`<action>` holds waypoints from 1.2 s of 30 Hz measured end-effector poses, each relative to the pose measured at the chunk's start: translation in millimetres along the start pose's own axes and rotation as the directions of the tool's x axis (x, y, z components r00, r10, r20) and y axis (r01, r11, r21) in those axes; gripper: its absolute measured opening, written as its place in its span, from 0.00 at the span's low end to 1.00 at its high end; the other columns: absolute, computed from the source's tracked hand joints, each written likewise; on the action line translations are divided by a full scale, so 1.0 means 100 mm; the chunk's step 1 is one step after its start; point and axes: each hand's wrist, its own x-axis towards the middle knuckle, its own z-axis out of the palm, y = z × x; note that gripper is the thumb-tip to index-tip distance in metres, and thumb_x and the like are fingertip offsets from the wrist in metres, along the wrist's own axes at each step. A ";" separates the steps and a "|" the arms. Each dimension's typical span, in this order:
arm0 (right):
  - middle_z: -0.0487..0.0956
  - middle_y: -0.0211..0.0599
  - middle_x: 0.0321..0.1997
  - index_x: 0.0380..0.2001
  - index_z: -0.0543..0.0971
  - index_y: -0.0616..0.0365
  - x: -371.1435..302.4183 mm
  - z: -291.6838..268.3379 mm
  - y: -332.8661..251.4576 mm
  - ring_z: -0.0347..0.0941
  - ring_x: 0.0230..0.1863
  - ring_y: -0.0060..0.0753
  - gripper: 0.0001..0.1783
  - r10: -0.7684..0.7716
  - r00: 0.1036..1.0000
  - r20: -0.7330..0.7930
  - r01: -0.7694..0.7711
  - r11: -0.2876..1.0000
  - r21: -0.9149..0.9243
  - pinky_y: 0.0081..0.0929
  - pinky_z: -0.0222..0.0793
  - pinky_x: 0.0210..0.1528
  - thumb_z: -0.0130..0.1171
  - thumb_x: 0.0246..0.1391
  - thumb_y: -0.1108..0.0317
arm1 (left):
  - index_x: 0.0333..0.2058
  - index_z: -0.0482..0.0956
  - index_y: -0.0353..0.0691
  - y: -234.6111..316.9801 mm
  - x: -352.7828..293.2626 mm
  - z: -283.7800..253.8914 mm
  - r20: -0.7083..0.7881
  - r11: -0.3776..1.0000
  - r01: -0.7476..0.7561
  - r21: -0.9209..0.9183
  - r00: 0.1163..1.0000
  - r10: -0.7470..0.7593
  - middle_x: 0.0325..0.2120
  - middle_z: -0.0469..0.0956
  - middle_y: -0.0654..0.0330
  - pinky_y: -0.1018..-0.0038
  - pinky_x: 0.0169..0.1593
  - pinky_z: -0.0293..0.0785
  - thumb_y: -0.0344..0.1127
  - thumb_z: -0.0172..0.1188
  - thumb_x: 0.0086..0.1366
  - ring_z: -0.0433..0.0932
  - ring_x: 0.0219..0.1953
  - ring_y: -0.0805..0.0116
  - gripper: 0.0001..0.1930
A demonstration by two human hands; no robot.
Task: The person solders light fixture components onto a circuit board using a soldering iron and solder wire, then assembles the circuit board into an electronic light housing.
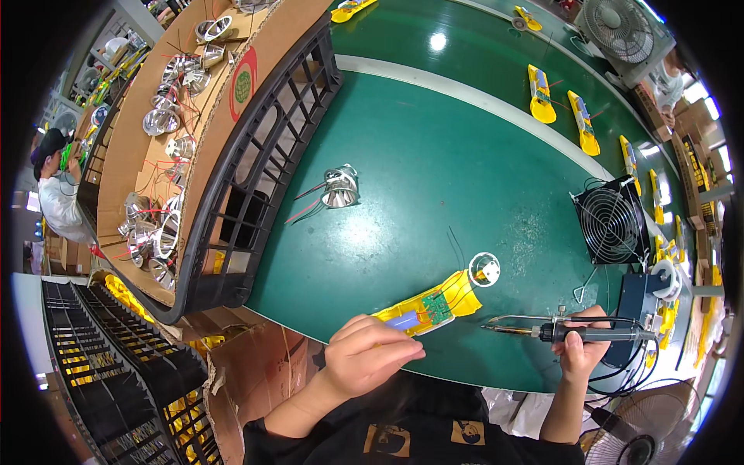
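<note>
My left hand (368, 358) pins down the near end of a yellow flashlight half-shell (434, 304) on the green table (434, 178). The shell lies open, showing a blue battery, a small green circuit board and thin wires. A white round ring part (484, 270) sits at its far end. My right hand (580, 345) grips a black soldering iron (566, 332), its metal tip pointing left and hovering just right of the shell. A silver reflector cup (339, 188) with red and black wires lies farther out on the table.
A black plastic crate (267, 167) holds a cardboard tray (136, 116) of several silver reflectors at left. A small black fan (612, 223) stands at right, a blue solder stand (647, 298) beside it. Several yellow shells (541, 97) lie on the far conveyor. Another person (58, 194) works far left.
</note>
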 end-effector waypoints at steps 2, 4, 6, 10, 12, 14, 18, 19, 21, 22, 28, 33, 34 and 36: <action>0.67 0.33 0.17 0.23 0.68 0.66 0.01 0.01 0.02 0.64 0.10 0.19 0.18 0.006 1.000 0.012 -0.006 1.000 -0.005 0.13 0.60 0.11 0.61 0.40 0.62 | 0.23 0.78 0.41 0.03 0.00 0.02 -0.008 0.996 0.060 0.060 0.998 -0.060 0.21 0.74 0.63 0.77 0.25 0.66 0.25 0.66 0.38 0.71 0.21 0.68 0.10; 0.67 0.34 0.17 0.23 0.68 0.66 0.01 0.01 0.04 0.65 0.10 0.19 0.18 0.004 1.000 0.013 -0.004 1.000 0.001 0.13 0.61 0.11 0.61 0.40 0.62 | 0.23 0.78 0.41 0.06 -0.01 0.06 -0.044 0.968 0.094 0.231 0.995 -0.086 0.20 0.71 0.65 0.75 0.26 0.65 0.24 0.66 0.37 0.69 0.21 0.69 0.10; 0.68 0.34 0.17 0.23 0.68 0.66 0.03 0.02 0.04 0.65 0.10 0.19 0.18 0.002 1.000 0.016 -0.002 1.000 0.008 0.13 0.61 0.11 0.61 0.40 0.62 | 0.22 0.77 0.41 0.08 0.00 0.09 -0.057 0.964 0.096 0.246 0.995 -0.084 0.20 0.70 0.65 0.75 0.26 0.65 0.24 0.65 0.37 0.68 0.20 0.69 0.10; 0.69 0.37 0.17 0.24 0.68 0.66 0.11 0.11 -0.05 0.66 0.10 0.21 0.18 0.007 0.995 0.104 -0.014 0.998 0.059 0.15 0.62 0.12 0.61 0.39 0.62 | 0.20 0.76 0.41 0.07 -0.03 0.17 -0.121 0.950 0.139 0.278 0.987 -0.109 0.18 0.67 0.66 0.74 0.28 0.64 0.24 0.64 0.35 0.67 0.20 0.69 0.09; 0.69 0.37 0.16 0.25 0.68 0.67 0.16 0.17 -0.06 0.66 0.10 0.22 0.17 -0.033 0.983 0.178 0.016 0.996 0.092 0.16 0.62 0.12 0.61 0.39 0.64 | 0.20 0.75 0.42 0.09 -0.01 0.17 -0.126 0.947 0.166 0.275 0.983 -0.136 0.17 0.67 0.66 0.75 0.28 0.64 0.24 0.64 0.35 0.67 0.20 0.69 0.10; 0.70 0.38 0.15 0.26 0.68 0.67 0.19 0.22 -0.06 0.67 0.11 0.23 0.16 -0.029 0.979 0.203 0.007 0.994 0.106 0.17 0.63 0.12 0.60 0.39 0.65 | 0.20 0.75 0.42 0.10 0.00 0.17 -0.130 0.943 0.190 0.272 0.979 -0.160 0.17 0.67 0.66 0.75 0.28 0.63 0.24 0.64 0.35 0.67 0.20 0.69 0.10; 0.71 0.38 0.14 0.26 0.69 0.66 0.23 0.31 -0.06 0.69 0.12 0.23 0.15 -0.025 0.964 0.266 0.002 0.996 0.086 0.16 0.63 0.14 0.60 0.39 0.66 | 0.20 0.75 0.43 0.12 0.05 0.17 -0.098 0.931 0.220 0.291 0.975 -0.200 0.16 0.67 0.67 0.76 0.28 0.62 0.25 0.65 0.35 0.67 0.19 0.71 0.10; 0.71 0.38 0.14 0.26 0.69 0.66 0.24 0.32 -0.06 0.69 0.12 0.23 0.14 -0.025 0.963 0.267 0.007 0.998 0.068 0.16 0.63 0.14 0.60 0.40 0.67 | 0.20 0.75 0.43 0.13 0.07 0.17 -0.083 0.927 0.227 0.300 0.974 -0.212 0.16 0.67 0.68 0.76 0.28 0.61 0.25 0.65 0.35 0.67 0.19 0.71 0.09; 0.71 0.37 0.13 0.26 0.69 0.66 0.24 0.33 -0.05 0.69 0.13 0.23 0.14 -0.021 0.963 0.269 0.008 0.999 0.048 0.16 0.63 0.14 0.59 0.40 0.67 | 0.19 0.75 0.43 0.13 0.09 0.18 -0.080 0.924 0.243 0.297 0.970 -0.230 0.16 0.68 0.68 0.76 0.28 0.61 0.26 0.65 0.36 0.67 0.19 0.71 0.09; 0.71 0.37 0.13 0.26 0.69 0.66 0.25 0.34 -0.04 0.69 0.12 0.23 0.14 -0.027 0.960 0.280 0.016 0.999 0.040 0.16 0.63 0.14 0.60 0.40 0.67 | 0.19 0.75 0.43 0.13 0.09 0.18 -0.078 0.920 0.257 0.296 0.967 -0.244 0.16 0.68 0.68 0.76 0.28 0.61 0.26 0.65 0.36 0.67 0.19 0.71 0.09; 0.71 0.36 0.13 0.25 0.69 0.66 0.25 0.35 0.01 0.69 0.12 0.23 0.14 -0.031 0.952 0.306 0.022 0.999 0.033 0.15 0.63 0.14 0.60 0.39 0.68 | 0.18 0.74 0.43 0.20 0.18 0.15 -0.034 0.881 0.382 0.279 0.921 -0.388 0.15 0.68 0.67 0.77 0.28 0.61 0.26 0.64 0.37 0.67 0.19 0.70 0.08; 0.71 0.35 0.13 0.25 0.69 0.66 0.26 0.34 0.00 0.70 0.13 0.24 0.14 -0.044 0.947 0.317 0.052 0.999 -0.016 0.16 0.63 0.14 0.60 0.41 0.66 | 0.17 0.71 0.42 0.22 0.24 0.13 0.005 0.871 0.418 0.259 0.901 -0.434 0.17 0.68 0.66 0.74 0.30 0.61 0.27 0.62 0.37 0.68 0.20 0.69 0.08; 0.71 0.35 0.13 0.25 0.69 0.66 0.26 0.35 0.00 0.70 0.13 0.24 0.14 -0.043 0.948 0.316 0.050 0.999 -0.016 0.16 0.63 0.14 0.60 0.41 0.66 | 0.17 0.71 0.42 0.22 0.24 0.12 0.016 0.871 0.420 0.254 0.899 -0.438 0.17 0.68 0.66 0.74 0.31 0.61 0.27 0.62 0.37 0.68 0.20 0.69 0.08; 0.71 0.35 0.13 0.25 0.69 0.66 0.26 0.37 0.01 0.70 0.13 0.24 0.14 -0.032 0.949 0.314 0.030 0.999 0.014 0.16 0.63 0.14 0.60 0.41 0.66 | 0.16 0.71 0.42 0.22 0.25 0.12 0.021 0.867 0.427 0.258 0.895 -0.446 0.17 0.68 0.66 0.74 0.30 0.61 0.27 0.62 0.37 0.68 0.20 0.69 0.07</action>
